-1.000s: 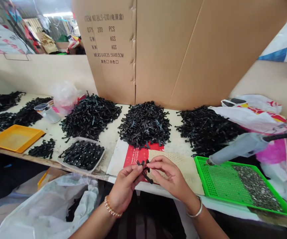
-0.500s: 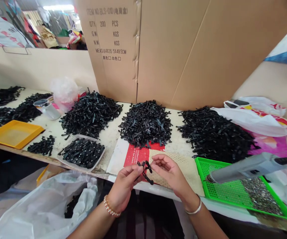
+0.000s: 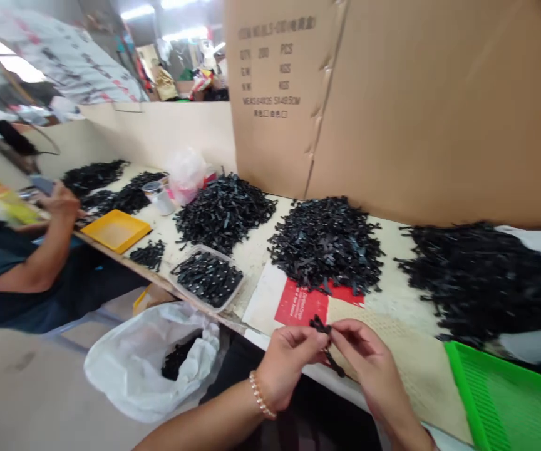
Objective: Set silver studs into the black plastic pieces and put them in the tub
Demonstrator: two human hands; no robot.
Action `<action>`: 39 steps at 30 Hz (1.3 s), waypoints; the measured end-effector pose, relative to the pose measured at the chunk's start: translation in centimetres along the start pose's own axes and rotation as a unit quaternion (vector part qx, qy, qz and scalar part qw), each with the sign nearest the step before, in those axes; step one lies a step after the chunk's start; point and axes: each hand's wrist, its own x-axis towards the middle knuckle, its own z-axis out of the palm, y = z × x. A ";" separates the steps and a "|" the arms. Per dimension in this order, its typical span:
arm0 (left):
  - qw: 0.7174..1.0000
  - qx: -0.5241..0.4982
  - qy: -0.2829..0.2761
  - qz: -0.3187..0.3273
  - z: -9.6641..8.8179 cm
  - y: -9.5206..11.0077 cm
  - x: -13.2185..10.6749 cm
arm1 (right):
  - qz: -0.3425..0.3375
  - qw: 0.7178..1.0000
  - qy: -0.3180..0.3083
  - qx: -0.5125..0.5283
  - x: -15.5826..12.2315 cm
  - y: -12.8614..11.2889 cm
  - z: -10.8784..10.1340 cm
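Both hands meet just off the front edge of the desk [image 3: 257, 252], over the seam between the red card [image 3: 301, 305] and the tan perforated mat [image 3: 409, 360]. Left hand [image 3: 289, 362] has thumb and fingers closed on a small black plastic part [image 3: 321, 326]. Right hand [image 3: 369, 366] pinches the same part from the other side, and a thin black leg hangs down between them; how the pieces join is too small to tell. Progress, judging by stock: early to mid. Three big heaps of loose black pieces sit along the back edge against the cardboard box [image 3: 392, 106]: left heap [image 3: 223, 213], middle heap [image 3: 327, 244], right heap [image 3: 486, 282]. All look large, so plenty is probably left. The clear tub [image 3: 207, 279] at the front edge left of the hands holds a layer of parts. The white bag [image 3: 143, 369] below the desk has a dark clump inside, possibly finished ones. Green tray [image 3: 510, 401] at the front right corner, yellow tray [image 3: 115, 230] far left, next to a co-worker's hand [image 3: 61, 202].
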 end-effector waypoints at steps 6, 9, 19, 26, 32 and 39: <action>0.985 0.166 -0.024 0.046 -1.2 -0.1 0.9 | 0.126 0.980 -0.152 -0.020 0.7 0.0 -2.5; 0.972 0.222 -0.069 0.032 -1.8 0.3 0.9 | 0.160 0.958 -0.236 -0.042 1.3 -0.3 -3.4; 0.994 0.097 -0.053 -0.022 -2.2 2.4 0.2 | 0.053 0.991 -0.118 0.023 2.1 -1.4 -2.6; 0.985 0.122 -0.107 -0.051 -1.5 2.9 -0.9 | 0.042 0.987 -0.153 0.034 1.7 -2.7 -1.8; 0.983 0.124 -0.117 -0.069 -1.5 2.8 -0.9 | 0.043 0.977 -0.206 0.041 1.5 -3.3 -2.1; 0.978 0.135 -0.125 -0.098 -1.7 2.7 -0.7 | 0.085 0.974 -0.194 0.079 1.7 -3.1 -2.1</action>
